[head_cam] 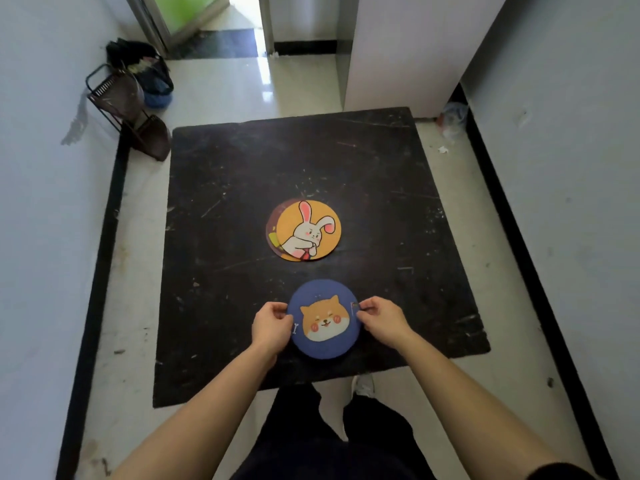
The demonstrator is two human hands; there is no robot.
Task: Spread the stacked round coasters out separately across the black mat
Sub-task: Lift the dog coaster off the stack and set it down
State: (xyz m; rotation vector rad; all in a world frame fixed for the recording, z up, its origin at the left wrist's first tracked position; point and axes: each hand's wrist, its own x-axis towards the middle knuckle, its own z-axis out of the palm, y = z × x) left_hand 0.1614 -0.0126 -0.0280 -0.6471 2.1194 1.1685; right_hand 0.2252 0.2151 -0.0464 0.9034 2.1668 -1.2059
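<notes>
Hands: left hand (270, 326) and right hand (380, 318) pinch the blue dog coaster (323, 320) by opposite edges.
Stack: rabbit-topped coaster stack (304, 231) lies at 12 o'clock, centred between both hands (neither nearer).

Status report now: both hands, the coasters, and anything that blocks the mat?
Left hand and right hand pinch blue dog coaster at its edges, near side of black mat. Rabbit coaster tops remaining stack, mid-mat. Nothing in the way.
</notes>
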